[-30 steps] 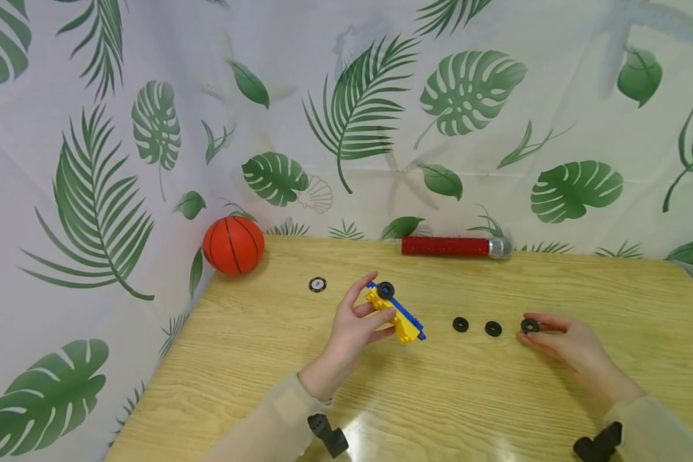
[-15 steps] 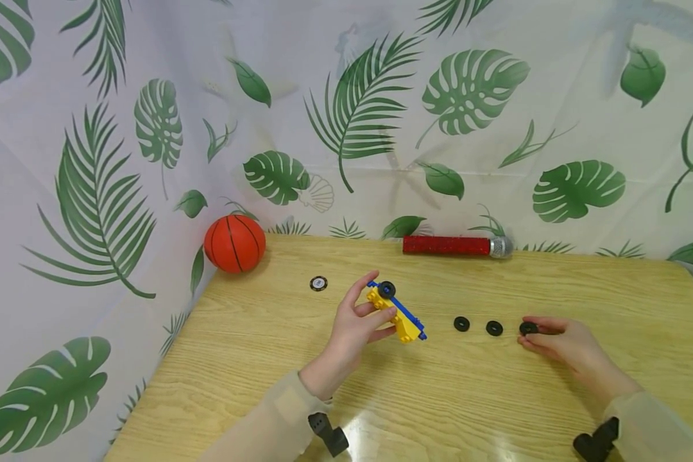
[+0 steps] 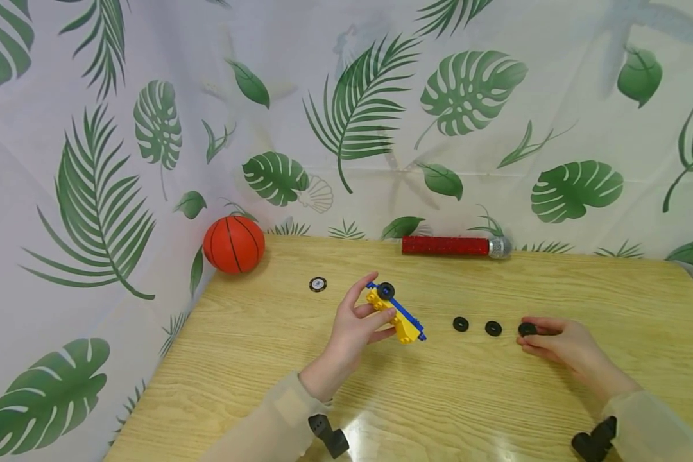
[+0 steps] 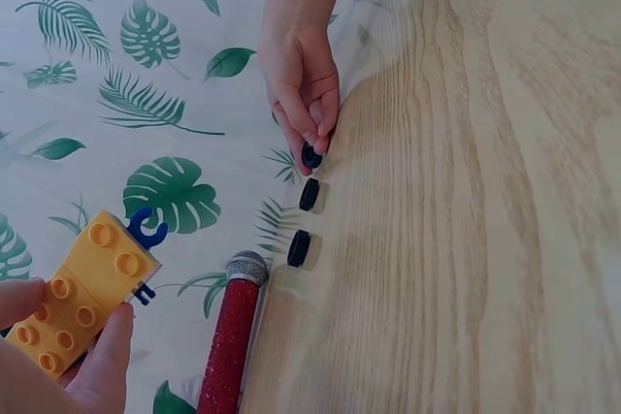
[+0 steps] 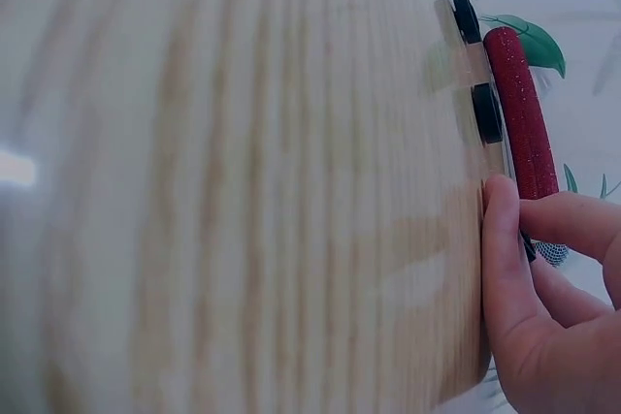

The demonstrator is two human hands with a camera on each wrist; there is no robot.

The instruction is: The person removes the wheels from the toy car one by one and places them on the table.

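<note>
A toy car of yellow and blue building blocks [image 3: 405, 327] is held tilted above the table in my left hand [image 3: 352, 327], thumb on one side and fingers on the other. One black wheel [image 3: 385, 290] sits on its blue base. In the left wrist view the yellow studded block [image 4: 82, 298] shows between thumb and finger. Over at the right, my right hand [image 3: 566, 343] pinches a loose black tyre [image 3: 527, 329] close to the tabletop. Two more black tyres, a nearer one [image 3: 493, 328] and a farther one [image 3: 461, 324], lie in line to its left.
Along the back edge of the wooden table [image 3: 439, 398] lies a red microphone [image 3: 446, 246]. A small orange basketball [image 3: 233, 244] sits at the back left corner, with a round poker chip [image 3: 317, 284] nearby. A leaf-patterned cloth [image 3: 381, 115] hangs behind.
The tyre in my right hand has tipped and come down slightly, shifting a little left. My left hand and the toy car stay in place.
</note>
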